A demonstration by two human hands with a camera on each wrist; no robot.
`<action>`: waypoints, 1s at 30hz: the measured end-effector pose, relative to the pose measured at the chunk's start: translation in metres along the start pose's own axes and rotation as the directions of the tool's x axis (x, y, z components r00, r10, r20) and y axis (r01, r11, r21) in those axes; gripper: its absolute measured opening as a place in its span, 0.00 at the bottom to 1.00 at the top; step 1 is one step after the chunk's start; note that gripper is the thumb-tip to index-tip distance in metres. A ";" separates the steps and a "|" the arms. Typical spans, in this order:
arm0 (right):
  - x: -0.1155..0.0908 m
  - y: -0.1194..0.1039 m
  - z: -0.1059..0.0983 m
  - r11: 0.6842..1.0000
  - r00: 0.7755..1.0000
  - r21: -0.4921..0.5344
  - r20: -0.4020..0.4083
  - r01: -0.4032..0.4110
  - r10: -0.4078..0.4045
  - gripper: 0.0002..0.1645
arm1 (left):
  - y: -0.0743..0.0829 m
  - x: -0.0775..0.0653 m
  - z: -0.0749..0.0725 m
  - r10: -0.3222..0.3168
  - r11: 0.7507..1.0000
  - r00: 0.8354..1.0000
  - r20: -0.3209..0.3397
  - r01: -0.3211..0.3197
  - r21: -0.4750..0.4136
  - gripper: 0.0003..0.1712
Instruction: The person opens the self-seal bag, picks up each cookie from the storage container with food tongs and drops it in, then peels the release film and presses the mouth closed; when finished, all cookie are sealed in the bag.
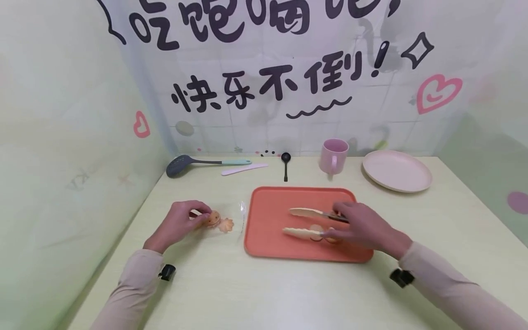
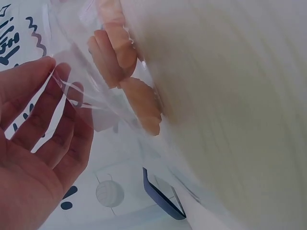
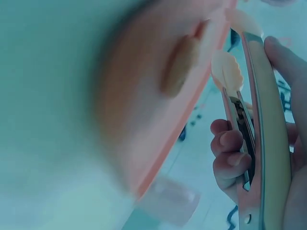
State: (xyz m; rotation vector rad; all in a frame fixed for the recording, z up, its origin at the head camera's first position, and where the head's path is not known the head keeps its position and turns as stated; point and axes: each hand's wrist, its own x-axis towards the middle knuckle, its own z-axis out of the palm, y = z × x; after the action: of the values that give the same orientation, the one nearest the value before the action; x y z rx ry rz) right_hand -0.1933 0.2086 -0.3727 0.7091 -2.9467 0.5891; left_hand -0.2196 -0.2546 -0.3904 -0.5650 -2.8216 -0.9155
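Observation:
My left hand (image 1: 180,223) pinches the edge of a clear plastic bag (image 2: 79,91) between thumb and fingertips, left of the tray. Inside the bag lie several small orange-brown food pieces (image 2: 141,103); in the head view one has a smiling face and another (image 1: 226,224) a frilled edge. My right hand (image 1: 365,228) grips food tongs (image 3: 272,129) with cream-coloured tips, held above the orange tray (image 1: 268,243). The tong tips stand apart with nothing between them. Round tan pieces (image 1: 316,229) lie on the tray, partly hidden beneath the tongs and hand.
Along the back stand or lie a dark skimmer (image 1: 179,166) with a light-blue handle, a lilac knife (image 1: 244,169), a small black spoon (image 1: 286,158), a pink mug (image 1: 333,156) and a pale pink plate (image 1: 397,170). Printed walls enclose the table behind and at both sides.

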 end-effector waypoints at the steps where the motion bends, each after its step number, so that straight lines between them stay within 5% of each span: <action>1: -0.008 0.004 -0.002 1.000 1.000 -0.012 -0.002 -0.007 0.007 0.31 | 0.000 0.000 0.000 -0.003 1.000 1.000 0.002 0.003 0.001 0.06; 8: -0.043 0.021 -0.019 0.994 0.998 -0.105 -0.055 0.036 -0.042 0.30 | -0.001 -0.001 0.000 -0.004 1.000 1.000 0.003 0.004 0.000 0.06; 16: -0.054 0.030 -0.019 0.984 0.988 -0.153 -0.112 0.093 -0.110 0.25 | 0.000 -0.001 -0.002 0.005 1.000 1.000 -0.002 -0.005 0.005 0.06; 23: -0.049 0.026 -0.014 0.930 0.915 -0.266 -0.243 0.256 -0.321 0.27 | 0.000 0.000 -0.002 -0.001 1.000 1.000 0.001 0.001 0.013 0.05; 30: -0.036 0.017 -0.011 0.918 0.890 -0.239 -0.260 0.316 -0.374 0.29 | -0.001 -0.001 -0.002 -0.001 1.000 1.000 -0.001 0.001 0.006 0.05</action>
State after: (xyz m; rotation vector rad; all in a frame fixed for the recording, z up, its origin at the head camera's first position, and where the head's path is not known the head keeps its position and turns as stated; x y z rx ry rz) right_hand -0.1689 0.2422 -0.3735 0.9935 -2.4696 0.3407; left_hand -0.2190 -0.2563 -0.3897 -0.5625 -2.8234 -0.9065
